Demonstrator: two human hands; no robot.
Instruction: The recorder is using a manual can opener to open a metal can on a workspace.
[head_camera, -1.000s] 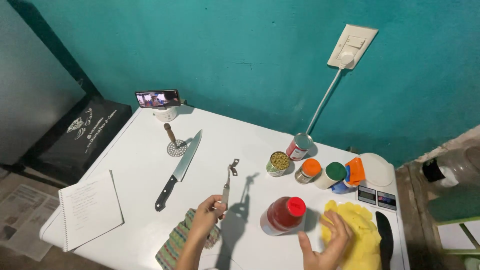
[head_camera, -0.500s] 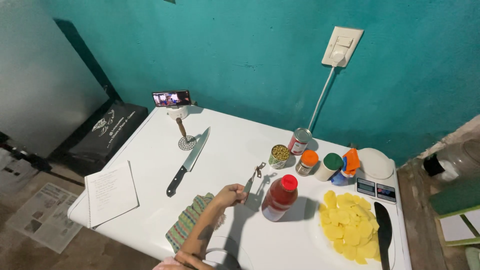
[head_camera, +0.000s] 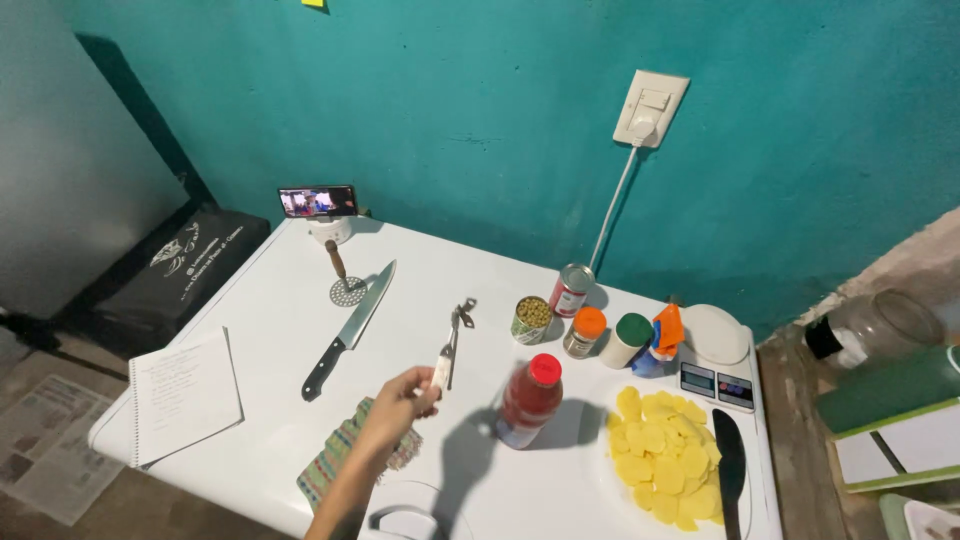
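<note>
One hand (head_camera: 405, 398), the left, had lifted the can opener (head_camera: 452, 346), fingers (head_camera: 425, 395) pinching its white handle. Right hand had left view. Beyond the fingers, the red bottle (head_camera: 528, 400) stood untouched.

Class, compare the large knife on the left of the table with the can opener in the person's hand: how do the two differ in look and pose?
The large knife lies flat on the white table, untouched; the can opener is held by its pale handle in the left hand. The large knife has a black handle and a long, broad blade; the can opener is smaller and slimmer. Both are metal kitchen tools.
</note>
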